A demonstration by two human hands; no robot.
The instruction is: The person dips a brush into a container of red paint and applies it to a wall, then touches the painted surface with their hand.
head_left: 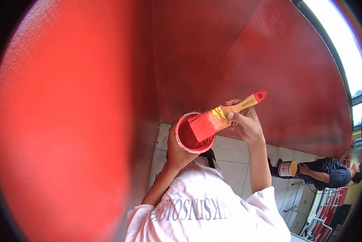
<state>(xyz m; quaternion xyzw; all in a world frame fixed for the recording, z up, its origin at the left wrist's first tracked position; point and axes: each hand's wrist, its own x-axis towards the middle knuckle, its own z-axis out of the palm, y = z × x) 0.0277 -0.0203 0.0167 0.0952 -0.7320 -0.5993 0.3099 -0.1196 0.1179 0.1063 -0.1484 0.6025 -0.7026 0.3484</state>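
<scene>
1. Centre of the frame: a paint can (187, 149) of red paint, gripped at its left side by the left hand (175, 148); most of its fingers are hidden, so their spread cannot be told.
2. Right of it, the right hand (248, 123) pinches a HANZA paintbrush (217, 114) between thumb and fingers near the ferrule, red bristles over the can's mouth.
3. Upper right: red wall (285, 76).
4. Lower right: another person (321, 176) with a bucket (286, 168).

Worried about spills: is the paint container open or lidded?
Open: the container has no lid on, showing red inside beside the brush.
</scene>
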